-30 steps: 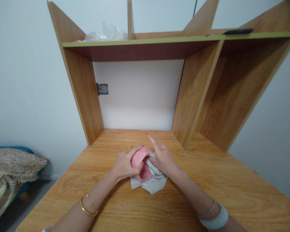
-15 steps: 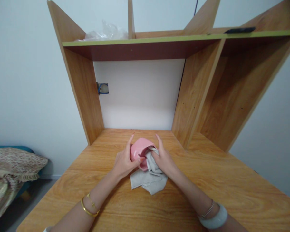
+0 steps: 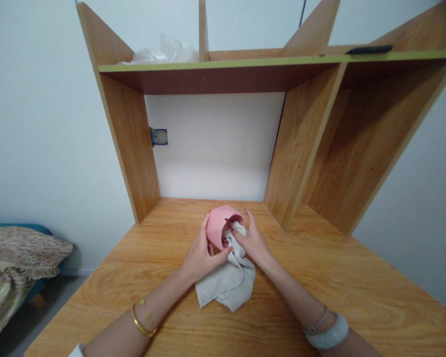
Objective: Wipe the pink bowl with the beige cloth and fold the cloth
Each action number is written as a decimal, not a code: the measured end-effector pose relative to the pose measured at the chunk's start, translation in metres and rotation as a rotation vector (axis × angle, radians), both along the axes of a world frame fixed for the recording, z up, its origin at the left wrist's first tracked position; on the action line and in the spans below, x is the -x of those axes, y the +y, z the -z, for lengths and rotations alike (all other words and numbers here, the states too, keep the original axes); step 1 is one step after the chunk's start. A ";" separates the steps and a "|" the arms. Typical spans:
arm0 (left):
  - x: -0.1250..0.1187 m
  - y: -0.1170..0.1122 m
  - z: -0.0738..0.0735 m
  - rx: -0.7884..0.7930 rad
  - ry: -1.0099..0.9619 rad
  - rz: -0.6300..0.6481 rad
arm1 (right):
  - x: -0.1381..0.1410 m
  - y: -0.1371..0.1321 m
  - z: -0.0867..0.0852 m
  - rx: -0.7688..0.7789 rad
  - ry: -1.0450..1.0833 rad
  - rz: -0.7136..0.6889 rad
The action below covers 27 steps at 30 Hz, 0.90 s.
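A pink faceted bowl (image 3: pixel 219 223), glossy and with a notch in its rim, is tilted on its side with the mouth turned to the right and toward me. My left hand (image 3: pixel 204 250) grips it from the left, thumb near the lower rim and fingers around the outer wall. A light grey cloth (image 3: pixel 230 285) is bunched into the mouth, its loose end hanging down in front. My right hand (image 3: pixel 250 240) pinches the upper part of the cloth at the opening. Its fingertips are partly hidden by the cloth and the rim.
The wooden desk (image 3: pixel 319 287) lies beneath my hands. Behind it stands a shelf unit with upright panels (image 3: pixel 312 144) and a green-edged shelf (image 3: pixel 245 62) carrying a clear plastic bag (image 3: pixel 167 52) and a dark flat object (image 3: pixel 369 50). A patterned blanket (image 3: pixel 18 258) lies at the left.
The bowl has moved slightly right and turned, so its mouth and notch show more. The hands have shifted with it, and the cloth's loose end hangs a little lower.
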State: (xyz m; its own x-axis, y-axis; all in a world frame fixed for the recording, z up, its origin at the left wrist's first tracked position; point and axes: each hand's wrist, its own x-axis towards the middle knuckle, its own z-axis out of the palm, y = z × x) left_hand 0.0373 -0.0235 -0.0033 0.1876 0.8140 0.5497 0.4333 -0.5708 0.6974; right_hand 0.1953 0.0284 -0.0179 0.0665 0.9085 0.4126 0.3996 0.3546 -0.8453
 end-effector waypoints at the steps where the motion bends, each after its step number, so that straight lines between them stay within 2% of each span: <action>1: 0.001 0.000 -0.001 -0.007 0.007 0.002 | 0.000 -0.001 -0.001 0.019 -0.037 0.017; 11: 0.011 0.000 -0.005 -0.067 0.280 -0.060 | -0.001 -0.018 -0.026 0.054 -0.415 0.185; 18: 0.014 0.002 -0.002 -0.144 0.372 -0.042 | 0.001 -0.026 -0.031 0.037 -0.697 0.241; 23: 0.016 0.002 -0.004 -0.147 0.408 -0.080 | 0.003 -0.029 -0.033 0.002 -0.771 0.263; 27: 0.016 0.001 -0.010 -0.156 0.438 -0.044 | 0.002 -0.030 -0.033 -0.067 -0.815 0.277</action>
